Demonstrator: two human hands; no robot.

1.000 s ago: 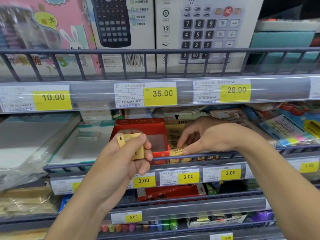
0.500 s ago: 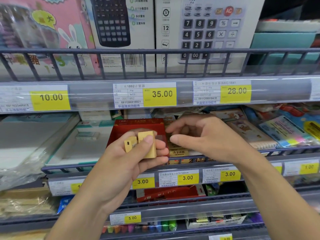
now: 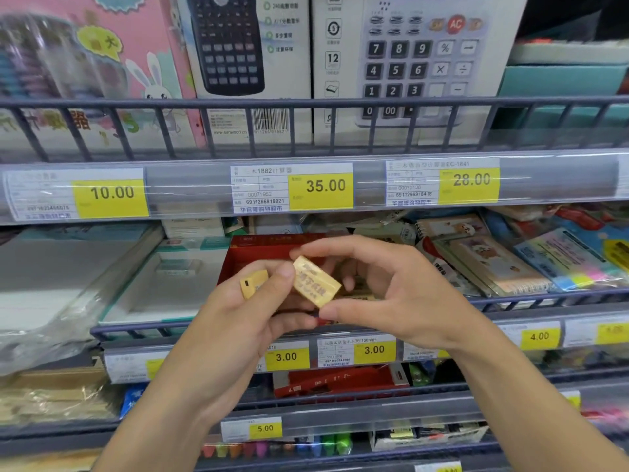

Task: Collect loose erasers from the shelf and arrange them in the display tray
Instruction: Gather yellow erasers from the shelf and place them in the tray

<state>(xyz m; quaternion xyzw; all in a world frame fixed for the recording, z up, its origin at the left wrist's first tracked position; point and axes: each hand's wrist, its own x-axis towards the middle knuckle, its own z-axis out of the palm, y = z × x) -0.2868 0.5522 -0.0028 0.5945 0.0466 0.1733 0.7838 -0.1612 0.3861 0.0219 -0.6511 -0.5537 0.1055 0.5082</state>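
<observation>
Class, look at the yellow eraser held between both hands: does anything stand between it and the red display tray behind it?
Nothing visible does. The yellow eraser, pinched by the left hand and right hand, hangs directly before the open red display tray; only the person's own fingers lie between.

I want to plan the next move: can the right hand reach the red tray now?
Probably yes. The right hand hovers just in front of the red tray with nothing between them, but its fingers pinch an eraser, so it is not free to grasp anything else.
</observation>
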